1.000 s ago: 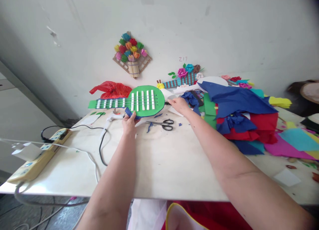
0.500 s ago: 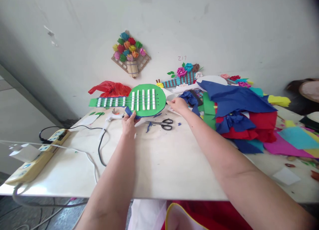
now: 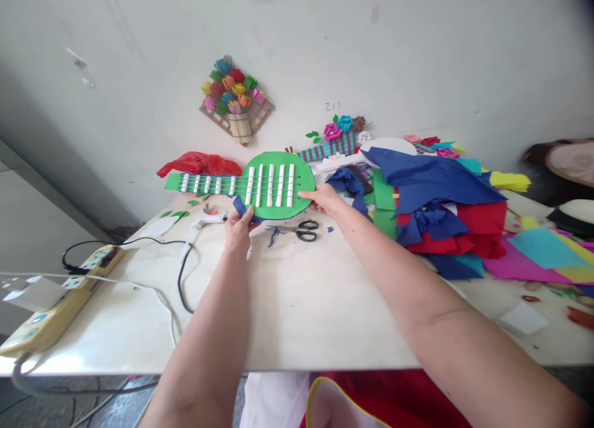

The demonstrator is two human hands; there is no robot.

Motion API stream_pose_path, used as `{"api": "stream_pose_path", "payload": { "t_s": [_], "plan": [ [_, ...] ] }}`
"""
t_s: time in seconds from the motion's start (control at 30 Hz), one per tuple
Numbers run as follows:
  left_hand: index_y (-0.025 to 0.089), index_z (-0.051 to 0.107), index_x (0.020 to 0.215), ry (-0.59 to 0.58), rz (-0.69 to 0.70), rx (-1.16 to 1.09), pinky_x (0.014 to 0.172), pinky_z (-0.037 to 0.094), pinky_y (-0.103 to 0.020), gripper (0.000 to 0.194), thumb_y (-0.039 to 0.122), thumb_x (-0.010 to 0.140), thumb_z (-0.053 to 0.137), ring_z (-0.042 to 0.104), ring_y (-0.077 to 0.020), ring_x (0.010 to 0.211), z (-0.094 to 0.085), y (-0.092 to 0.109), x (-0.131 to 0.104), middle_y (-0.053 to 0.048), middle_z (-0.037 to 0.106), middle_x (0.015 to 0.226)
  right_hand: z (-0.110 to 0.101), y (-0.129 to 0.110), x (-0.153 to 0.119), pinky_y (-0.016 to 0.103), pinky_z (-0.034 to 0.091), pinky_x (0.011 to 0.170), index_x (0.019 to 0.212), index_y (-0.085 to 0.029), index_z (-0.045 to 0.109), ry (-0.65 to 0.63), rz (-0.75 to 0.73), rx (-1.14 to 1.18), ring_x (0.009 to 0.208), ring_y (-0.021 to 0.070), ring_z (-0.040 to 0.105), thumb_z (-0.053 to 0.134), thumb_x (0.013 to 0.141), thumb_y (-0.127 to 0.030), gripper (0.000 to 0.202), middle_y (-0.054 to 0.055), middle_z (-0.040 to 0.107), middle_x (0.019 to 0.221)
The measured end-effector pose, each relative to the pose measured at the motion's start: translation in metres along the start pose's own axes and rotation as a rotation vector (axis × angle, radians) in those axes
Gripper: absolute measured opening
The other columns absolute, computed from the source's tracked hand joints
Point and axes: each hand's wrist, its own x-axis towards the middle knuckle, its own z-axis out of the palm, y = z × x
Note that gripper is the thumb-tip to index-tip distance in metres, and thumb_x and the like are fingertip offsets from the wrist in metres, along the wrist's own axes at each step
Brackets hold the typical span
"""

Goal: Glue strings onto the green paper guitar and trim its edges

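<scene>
A green paper guitar (image 3: 264, 196) with white rolled strips, thin strings and a blue edge is held above the table, its neck pointing left. My left hand (image 3: 238, 230) grips its lower edge near where the neck meets the round body, beside a loose blue strip (image 3: 240, 208). At the body's right rim, my right hand (image 3: 323, 199) pinches the edge, thumb on the green face. Black-handled scissors (image 3: 304, 231) lie on the table just below the guitar, with blue scraps by the blades. Behind the neck is a red plastic bag (image 3: 199, 163).
A white glue gun (image 3: 208, 219) rests left of my left hand. A yellow power strip (image 3: 65, 298) with cables lies at the left. Crumpled blue paper (image 3: 427, 180) and coloured sheets are heaped at the right. A paper-flower basket (image 3: 239, 100) hangs on the wall.
My right hand has come onto the guitar's right rim and now holds it. The guitar has tilted slightly, its body shifting a little right. My left hand keeps its grip.
</scene>
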Motion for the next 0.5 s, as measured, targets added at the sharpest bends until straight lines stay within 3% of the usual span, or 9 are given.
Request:
{"api": "stream_pose_path", "payload": {
  "t_s": [0.37,0.5],
  "plan": [
    [0.013,0.060,0.075,0.029,0.006,0.004,0.054,0.048,-0.024,0.043,0.038,0.045,0.079,0.053,-0.0084,0.053,-0.002,0.001,0.000,0.001,0.058,0.062,-0.016,-0.007,-0.004,0.016,0.031,0.036,0.063,-0.013,0.053,-0.179,0.015,-0.014,0.043,0.0067,0.051,0.059,0.069,-0.004,0.012,-0.001,0.058,0.052],
    [0.013,0.060,0.074,0.029,0.003,0.005,0.053,0.048,-0.023,0.042,0.038,0.045,0.079,0.052,-0.0079,0.052,-0.001,0.003,-0.001,0.002,0.058,0.061,-0.017,-0.007,-0.001,0.018,0.036,0.042,0.070,-0.012,0.059,-0.123,-0.013,-0.159,0.048,0.0094,0.055,0.054,0.068,-0.006,0.008,0.005,0.066,0.067]
  ]
}}
